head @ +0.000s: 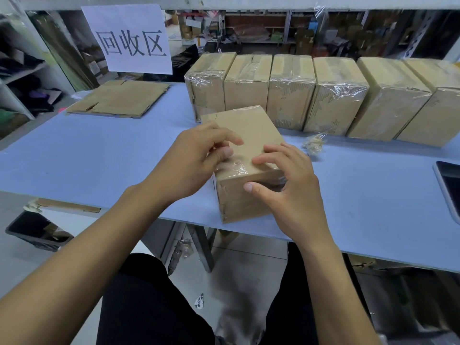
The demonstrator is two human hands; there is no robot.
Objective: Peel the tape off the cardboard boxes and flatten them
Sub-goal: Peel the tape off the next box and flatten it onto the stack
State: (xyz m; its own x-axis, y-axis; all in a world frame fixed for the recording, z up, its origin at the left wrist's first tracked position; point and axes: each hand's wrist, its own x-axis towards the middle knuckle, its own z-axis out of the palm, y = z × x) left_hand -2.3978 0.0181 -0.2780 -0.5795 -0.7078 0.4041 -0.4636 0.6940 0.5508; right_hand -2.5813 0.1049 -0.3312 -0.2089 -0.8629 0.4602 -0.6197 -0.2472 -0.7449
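A brown cardboard box (251, 135) wrapped in clear tape stands at the near edge of the light blue table (104, 155). My left hand (196, 160) rests on its top left, thumb and fingertips pressing at the clear tape (234, 168) near the front edge. My right hand (286, 185) holds the box's front right corner, fingers on top and thumb on the front face. Behind, several taped boxes (291, 93) stand in a row. A flattened box (119, 100) lies at the back left.
A crumpled ball of peeled tape (314, 145) lies right of the box. A dark tablet or tray (448, 188) sits at the right edge. A white paper sign (129, 38) hangs behind. A black bin (37, 230) stands on the floor at left.
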